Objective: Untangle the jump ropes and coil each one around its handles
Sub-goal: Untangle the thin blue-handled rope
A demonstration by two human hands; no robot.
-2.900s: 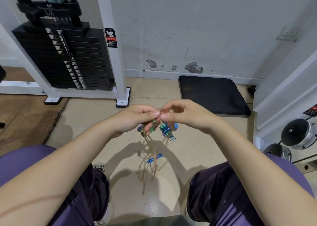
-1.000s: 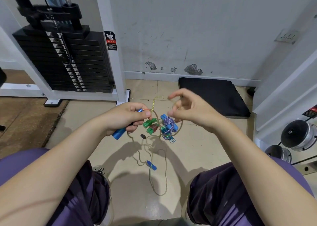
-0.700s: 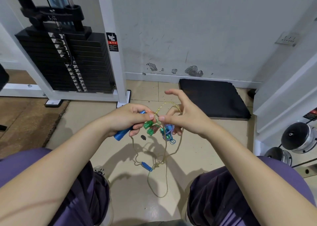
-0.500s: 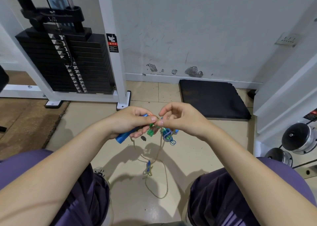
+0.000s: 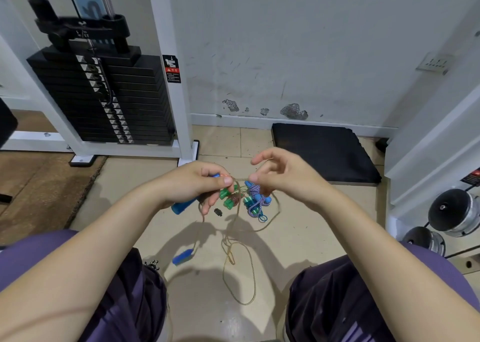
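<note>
My left hand [image 5: 193, 184] grips a blue jump-rope handle [image 5: 181, 206] whose lower end sticks out below the fist. Its thin yellowish rope [image 5: 240, 263] runs from the handle's top to my right hand [image 5: 283, 178], which pinches it between thumb and forefinger. The rest of the rope hangs in loose loops above the floor. The rope's second blue handle [image 5: 183, 256] dangles lower down. Beneath my hands on the floor lie a green-handled rope bundle [image 5: 227, 198] and a coiled blue-and-white rope with blue handles [image 5: 255, 202].
A white weight-stack machine [image 5: 104, 100] stands at the back left, with a black mat [image 5: 324, 154] against the wall at the right. Dumbbells [image 5: 452, 211] sit on a rack at the far right. My purple-clad knees frame the tiled floor below.
My right hand has drawn apart from the left, opening its other fingers while pinching the rope. The hanging loops and the dangling blue handle have swung to the left.
</note>
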